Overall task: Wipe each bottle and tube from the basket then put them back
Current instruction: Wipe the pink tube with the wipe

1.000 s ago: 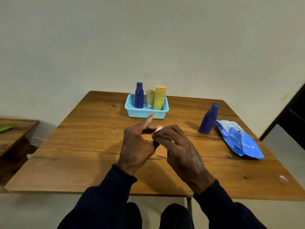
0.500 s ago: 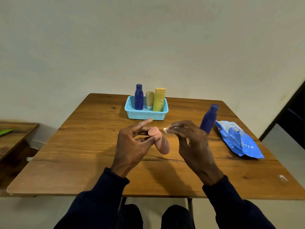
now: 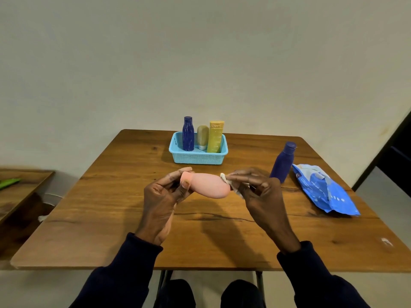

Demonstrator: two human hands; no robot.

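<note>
Above the table (image 3: 106,210), left hand (image 3: 162,196) pinches pink tube (image 3: 209,185), right hand (image 3: 262,194) pinches wipe (image 3: 224,178).

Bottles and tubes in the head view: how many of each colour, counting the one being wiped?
Dark blue: 2, basket bottle and table bottle
Yellow: 1, yellow tube
Beige: 1, beige tube
Pink: 1, pink tube in the left hand
Total: 5
</note>
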